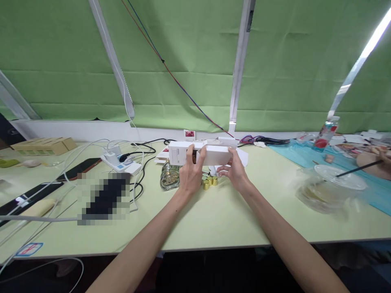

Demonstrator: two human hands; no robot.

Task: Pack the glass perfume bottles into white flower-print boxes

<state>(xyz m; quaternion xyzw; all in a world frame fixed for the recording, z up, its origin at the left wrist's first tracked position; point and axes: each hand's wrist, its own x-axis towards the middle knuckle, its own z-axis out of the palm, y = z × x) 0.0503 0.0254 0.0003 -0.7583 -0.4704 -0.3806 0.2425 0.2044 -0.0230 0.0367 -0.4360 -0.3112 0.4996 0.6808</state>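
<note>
A long white cardboard box is held level above the table, with small print near its left end. My left hand grips it from the front, fingers bent over its middle, where a dark gap shows in the cardboard. My right hand pinches the right end, beside a loose white flap. Below the box, several small gold caps stand between my hands. Clear glass bottles are just left of my left hand.
A white power strip and tangled cables lie to the left, near phones. On the right are a blue sheet, a plastic bottle and a blurred plastic bowl with a lid. Another person's hand is at the far right.
</note>
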